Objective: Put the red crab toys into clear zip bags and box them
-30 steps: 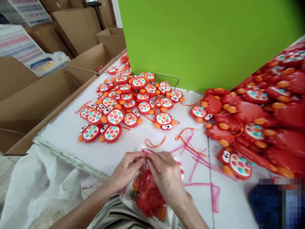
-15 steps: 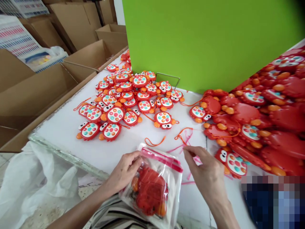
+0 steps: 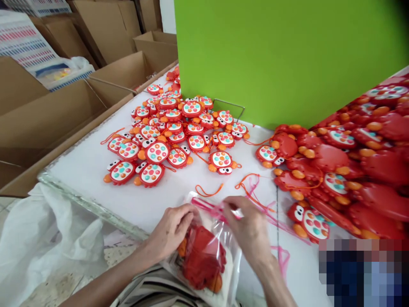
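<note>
A clear zip bag [image 3: 232, 251] with a pink strip along its top rests over my lap at the table edge. Inside it lies a red crab-shaped toy [image 3: 203, 256], back side up, with orange claws. My left hand [image 3: 174, 232] pinches the bag's upper left side. At the upper right, my right hand [image 3: 251, 230] has its fingers closed on the bag's pink top edge. Just beyond the bag, a loose orange cord [image 3: 209, 194] lies on the table, and pink ribbon-like strips [image 3: 283, 224] trail to the right.
Many crab toys with coloured buttons [image 3: 156, 151] are spread on the white table [image 3: 96, 170]. A larger heap of them [image 3: 332, 157] is piled at right. A green panel [image 3: 271, 59] stands behind. Cardboard boxes [image 3: 64, 115] line the left, above a white plastic sack [image 3: 47, 238].
My right hand has moved left from the pink strips on the table onto the bag's top edge, letting the strips fall. My left hand stays on the bag.
</note>
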`<state>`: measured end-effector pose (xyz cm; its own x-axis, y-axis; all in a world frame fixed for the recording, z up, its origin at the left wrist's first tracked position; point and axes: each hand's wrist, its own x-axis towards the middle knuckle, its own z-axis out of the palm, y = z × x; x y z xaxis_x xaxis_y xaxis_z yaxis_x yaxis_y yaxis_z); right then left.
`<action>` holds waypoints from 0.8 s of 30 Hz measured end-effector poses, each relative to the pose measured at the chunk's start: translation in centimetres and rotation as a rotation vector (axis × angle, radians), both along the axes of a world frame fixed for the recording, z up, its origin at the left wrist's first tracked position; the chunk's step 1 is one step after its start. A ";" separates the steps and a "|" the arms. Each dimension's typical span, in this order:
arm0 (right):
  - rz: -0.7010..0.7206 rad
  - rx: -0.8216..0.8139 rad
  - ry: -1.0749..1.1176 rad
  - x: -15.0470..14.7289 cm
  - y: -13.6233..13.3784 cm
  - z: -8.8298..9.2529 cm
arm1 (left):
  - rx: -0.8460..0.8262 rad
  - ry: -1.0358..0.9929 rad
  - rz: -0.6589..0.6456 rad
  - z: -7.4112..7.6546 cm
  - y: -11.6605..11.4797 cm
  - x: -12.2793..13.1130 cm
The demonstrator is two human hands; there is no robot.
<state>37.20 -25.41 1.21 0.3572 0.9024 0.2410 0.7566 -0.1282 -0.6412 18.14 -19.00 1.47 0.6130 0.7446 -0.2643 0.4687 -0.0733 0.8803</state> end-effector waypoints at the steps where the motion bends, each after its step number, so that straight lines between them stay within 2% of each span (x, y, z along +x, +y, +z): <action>1: -0.093 -0.033 0.003 2.1 -0.9 -0.1 | -0.046 -0.024 0.018 -0.2 0.1 -0.3; 4: -0.464 -0.271 -0.134 8.7 -4.5 -0.5 | -0.219 -0.117 0.077 -0.9 0.6 -0.8; 6: -0.607 -0.401 -0.209 12.1 -6.9 -0.8 | -0.324 -0.176 0.116 -1.5 0.7 -0.9; 8: -0.662 -0.560 -0.256 13.6 -8.7 -0.9 | -0.389 -0.224 0.144 -1.9 0.8 -0.9; 10: -0.618 -0.616 -0.284 13.2 -9.5 -0.7 | -0.418 -0.251 0.157 -2.2 0.8 -0.9; 11: -0.575 -0.568 -0.307 12.3 -9.5 -0.5 | -0.425 -0.254 0.161 -2.2 0.8 -0.9; 13: -0.493 -0.355 -0.363 10.0 -8.8 0.1 | -0.433 -0.250 0.170 -2.0 0.8 -0.9; 15: -0.396 -0.174 -0.295 7.5 -7.5 0.6 | -0.442 -0.244 0.187 -1.8 0.8 -0.9; 17: -0.242 -0.188 -0.048 5.3 -5.9 0.8 | -0.452 -0.249 0.200 -1.6 0.8 -0.8; 20: 0.010 -0.402 0.413 3.1 -3.4 0.2 | -0.467 -0.261 0.205 -1.7 0.8 -0.7; 22: 0.100 -0.485 0.648 2.3 -2.1 -0.5 | -0.477 -0.264 0.204 -1.9 0.8 -0.7; 24: 0.138 -0.486 0.802 2.0 -1.4 -1.2 | -0.484 -0.269 0.186 -2.1 0.8 -0.9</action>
